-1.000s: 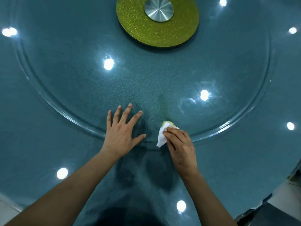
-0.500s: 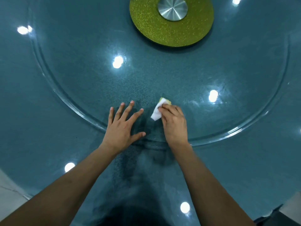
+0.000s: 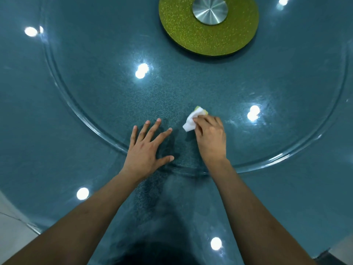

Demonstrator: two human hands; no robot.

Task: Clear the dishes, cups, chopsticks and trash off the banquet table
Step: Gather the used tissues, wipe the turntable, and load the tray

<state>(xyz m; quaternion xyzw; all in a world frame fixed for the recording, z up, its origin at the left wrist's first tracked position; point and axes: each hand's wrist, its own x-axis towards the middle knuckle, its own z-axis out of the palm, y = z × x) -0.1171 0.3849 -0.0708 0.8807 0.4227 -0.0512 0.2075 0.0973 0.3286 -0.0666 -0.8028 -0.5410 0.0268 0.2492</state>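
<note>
**Wad pressed on glass turntable, near edge of bench**

Wad (image 3: 191,119): white, crumpled, with a yellow-green patch at its far tip. Lies on the glass turntable (image 3: 95,88), just inside the turntable's near rim, on the side of the bench (image 3: 28,150) closest to the person.

Right hand (image 3: 211,138): fingers curled over the wad, gripping it and holding it down against the glass. Only the wad's far and left parts show past the fingers.

Left hand (image 3: 147,150): flat on the glass, fingers spread and straight, holding nothing. Just left of the wad, not touching it. Its heel sits at the turntable rim.

Green disc (image 3: 208,35) with a metal hub (image 3: 209,11) at the turntable's centre, well apart from both hands. Round light reflections dot the blue bench top.
</note>
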